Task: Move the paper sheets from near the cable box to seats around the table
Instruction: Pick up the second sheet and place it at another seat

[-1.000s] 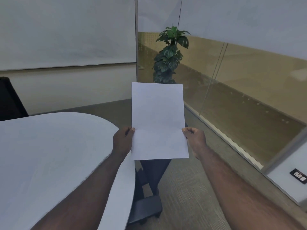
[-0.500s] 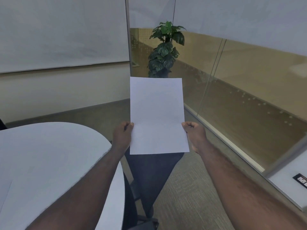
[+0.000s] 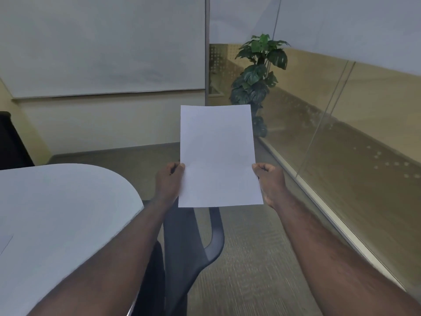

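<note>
I hold a blank white paper sheet (image 3: 217, 156) upright in front of me, above the floor and a chair. My left hand (image 3: 169, 181) pinches its left edge and my right hand (image 3: 270, 181) pinches its right edge, both near the lower half. The white table (image 3: 57, 213) with a rounded end lies to the left, under my left forearm. A dark office chair (image 3: 193, 242) stands at the table's end, directly below the sheet. A corner of another sheet (image 3: 5, 244) shows at the table's left edge. No cable box is in view.
A potted plant (image 3: 257, 80) stands in the far corner behind the sheet. A glass partition (image 3: 341, 144) runs along the right. A whiteboard (image 3: 102, 46) covers the far wall. A dark chair back (image 3: 11, 142) sits at far left. Carpet lies between chair and glass.
The view has swung along the table's end. The chair below the sheet now shows its backrest, and the plant sits further right. Both hands keep the same hold on the sheet.
</note>
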`<state>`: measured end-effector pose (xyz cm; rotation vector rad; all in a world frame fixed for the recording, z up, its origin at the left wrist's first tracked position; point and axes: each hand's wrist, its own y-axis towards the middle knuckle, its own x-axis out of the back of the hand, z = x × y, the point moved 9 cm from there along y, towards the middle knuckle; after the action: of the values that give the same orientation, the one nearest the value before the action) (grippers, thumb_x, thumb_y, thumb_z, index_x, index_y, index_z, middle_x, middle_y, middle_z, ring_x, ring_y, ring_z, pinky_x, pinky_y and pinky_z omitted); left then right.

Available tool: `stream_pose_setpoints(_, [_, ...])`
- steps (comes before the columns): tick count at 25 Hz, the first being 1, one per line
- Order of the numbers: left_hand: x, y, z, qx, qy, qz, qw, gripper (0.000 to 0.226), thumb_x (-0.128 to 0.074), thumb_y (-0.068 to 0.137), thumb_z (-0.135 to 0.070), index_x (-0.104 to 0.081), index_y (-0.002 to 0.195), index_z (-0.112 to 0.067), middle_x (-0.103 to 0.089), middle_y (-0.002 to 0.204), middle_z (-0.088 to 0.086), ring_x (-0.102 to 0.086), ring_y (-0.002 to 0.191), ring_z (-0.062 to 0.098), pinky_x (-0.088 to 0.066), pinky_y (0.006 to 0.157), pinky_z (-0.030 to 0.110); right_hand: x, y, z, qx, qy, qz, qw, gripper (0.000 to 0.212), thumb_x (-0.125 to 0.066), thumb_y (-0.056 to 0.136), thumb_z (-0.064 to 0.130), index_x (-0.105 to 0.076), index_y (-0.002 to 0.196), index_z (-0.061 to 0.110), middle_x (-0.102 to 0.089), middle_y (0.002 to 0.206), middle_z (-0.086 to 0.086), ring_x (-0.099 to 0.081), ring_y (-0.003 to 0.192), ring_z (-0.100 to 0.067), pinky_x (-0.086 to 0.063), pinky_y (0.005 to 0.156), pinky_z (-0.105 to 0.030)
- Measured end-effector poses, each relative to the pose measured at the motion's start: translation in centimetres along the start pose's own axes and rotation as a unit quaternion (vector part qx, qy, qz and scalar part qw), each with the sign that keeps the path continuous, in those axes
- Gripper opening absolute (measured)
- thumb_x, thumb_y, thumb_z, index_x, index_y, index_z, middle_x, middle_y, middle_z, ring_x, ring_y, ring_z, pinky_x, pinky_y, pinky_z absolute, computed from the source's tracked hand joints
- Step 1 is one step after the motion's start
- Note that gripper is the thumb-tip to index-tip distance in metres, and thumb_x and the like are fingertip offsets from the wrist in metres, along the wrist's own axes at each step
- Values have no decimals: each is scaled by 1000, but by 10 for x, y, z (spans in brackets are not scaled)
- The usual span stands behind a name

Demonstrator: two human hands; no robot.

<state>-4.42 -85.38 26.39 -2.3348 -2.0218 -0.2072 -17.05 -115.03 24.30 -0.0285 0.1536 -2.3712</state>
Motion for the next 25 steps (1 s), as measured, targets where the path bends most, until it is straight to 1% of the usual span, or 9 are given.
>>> stream_pose_setpoints(6, [-46, 13, -8, 2, 3, -34, 999, 21, -55, 94, -27, -69, 89, -11, -71, 92, 11, -62, 78, 20, -49, 68, 34, 17, 62, 5, -1, 0, 42, 999, 22, -66, 91, 16, -69, 106, 2, -73, 105, -15, -69, 102, -32, -55, 95, -50])
stream_pose_setpoints(11, [-61, 46, -8, 8, 17, -70, 997, 26, -54, 94, -28, -68, 94, -6, -70, 99, 18, -61, 81, 23, -51, 74, 42, -2, 113, 7, 0, 3, 75, 997, 20, -66, 91, 15, -69, 105, 1, -72, 107, -15, -68, 105, -30, -53, 99, -46])
stream_pose_setpoints(13, [-62, 62, -5, 8, 14, -84, 996, 24, -54, 94, -28, -68, 92, -8, -70, 99, 17, -62, 82, 24, -52, 75, 45, -17, 137, 11, -1, -1, 94, 996, 14, -66, 91, 14, -70, 99, 4, -73, 106, -17, -69, 98, -28, -55, 95, -44])
stream_pose_setpoints(15, [-59, 82, -1, 9, 13, -114, 993, 19, -55, 93, -28, -67, 84, -15, -71, 89, 9, -62, 78, 20, -50, 69, 38, -41, 164, 16, -5, 3, 121, 993, 9, -66, 91, 14, -70, 95, 7, -74, 100, -15, -71, 92, -28, -58, 88, -44])
stream_pose_setpoints(17, [-53, 103, 2, 15, 2, -140, 990, 19, -56, 93, -29, -64, 76, -24, -67, 79, -2, -60, 73, 15, -48, 63, 30, -69, 188, 19, -3, -2, 145, 989, 9, -66, 91, 14, -70, 96, 7, -74, 99, -13, -71, 96, -30, -58, 89, -45])
stream_pose_setpoints(18, [-50, 115, 4, 22, -4, -152, 988, 20, -56, 92, -29, -63, 75, -25, -66, 78, -3, -59, 72, 15, -48, 64, 30, -85, 200, 21, -2, -7, 157, 988, 11, -65, 91, 14, -70, 98, 7, -74, 101, -12, -71, 99, -30, -57, 91, -45])
stream_pose_setpoints(21, [-40, 144, 5, 31, -10, -187, 982, 20, -54, 93, -27, -62, 75, -22, -65, 83, 2, -58, 75, 19, -48, 69, 36, -122, 228, 24, -8, -13, 183, 983, 14, -65, 92, 15, -69, 102, 6, -73, 104, -12, -70, 100, -28, -57, 91, -41])
stream_pose_setpoints(23, [-35, 159, 0, 27, -2, -197, 980, 21, -54, 93, -26, -61, 74, -21, -64, 82, 2, -57, 74, 18, -46, 67, 35, -144, 243, 29, -10, -7, 201, 979, 10, -65, 92, 15, -69, 98, 8, -73, 104, -13, -70, 96, -25, -58, 88, -38])
stream_pose_setpoints(25, [-29, 170, -4, 24, 14, -216, 976, 22, -53, 92, -27, -61, 75, -16, -62, 80, 2, -55, 71, 17, -44, 65, 33, -165, 256, 31, -15, -9, 219, 976, 8, -65, 92, 15, -70, 94, 8, -74, 104, -15, -71, 95, -27, -59, 87, -41])
